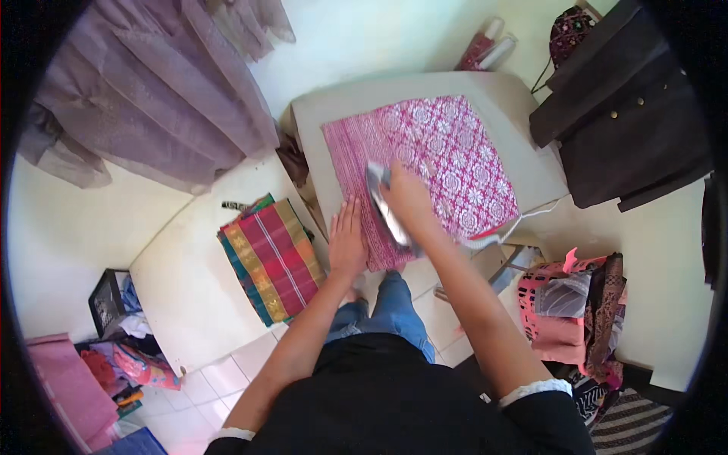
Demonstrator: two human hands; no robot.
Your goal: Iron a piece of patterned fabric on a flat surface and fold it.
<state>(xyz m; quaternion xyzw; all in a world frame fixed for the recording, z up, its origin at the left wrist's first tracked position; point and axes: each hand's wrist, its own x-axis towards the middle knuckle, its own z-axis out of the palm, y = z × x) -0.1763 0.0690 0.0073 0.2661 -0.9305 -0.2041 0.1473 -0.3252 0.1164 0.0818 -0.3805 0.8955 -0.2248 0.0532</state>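
Note:
A magenta and white patterned cloth [443,142], folded into a rectangle, lies flat on a grey-covered ironing surface [335,108]. My right hand [408,199] grips the handle of a clothes iron [382,202], which rests on the cloth near its left, striped border. The iron's pointed end faces away from me. Flat against the cloth's near left edge is my left hand [348,239], its fingers spread slightly and holding nothing. A white cord [500,236] trails off to the right of the cloth. The iron's soleplate is hidden.
Left of the ironing surface, a stack of folded checked cloths [273,256] sits on a white tabletop [187,284]. A pink basket [529,301] of clothes stands at right. Dark garments [625,125] hang at upper right, a mauve garment [153,85] at upper left. Two bottles [486,48] stand behind.

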